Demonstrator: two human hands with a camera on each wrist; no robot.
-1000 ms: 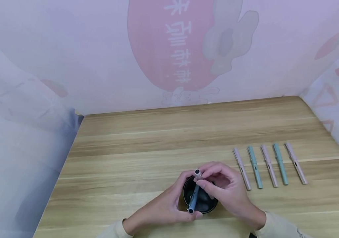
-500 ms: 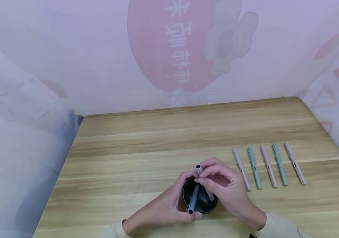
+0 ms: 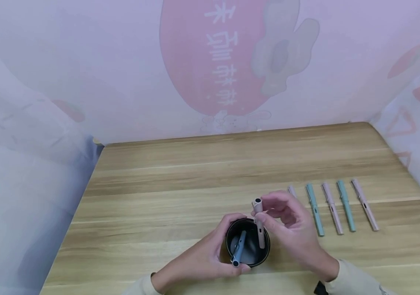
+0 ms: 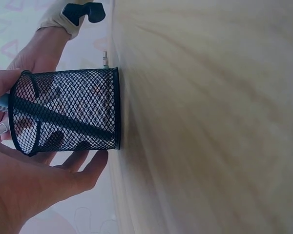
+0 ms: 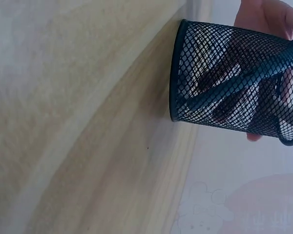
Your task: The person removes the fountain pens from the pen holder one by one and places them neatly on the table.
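Note:
My left hand (image 3: 210, 252) grips a black mesh pen cup (image 4: 63, 109) standing on the table, fingers and thumb around its sides near the rim. A blue pen (image 3: 239, 248) leans inside the cup, cap end up, and shows through the mesh in both wrist views. Between thumb and fingers, my right hand (image 3: 294, 231) pinches a pale pink pen (image 3: 260, 231), cap end up, at the right side of the cup's mouth. How deep its lower end reaches cannot be told.
To the right lie several pens in a row, among them a teal pen (image 3: 314, 209) and a pink pen (image 3: 364, 205). My right hand partly hides the leftmost one. A printed cloth (image 3: 128, 82) hangs behind the wooden table (image 3: 150, 172).
My right hand has moved right and slightly up with the pink pen, which now stands more upright and shows more of its barrel. The left hand and cup stay in place.

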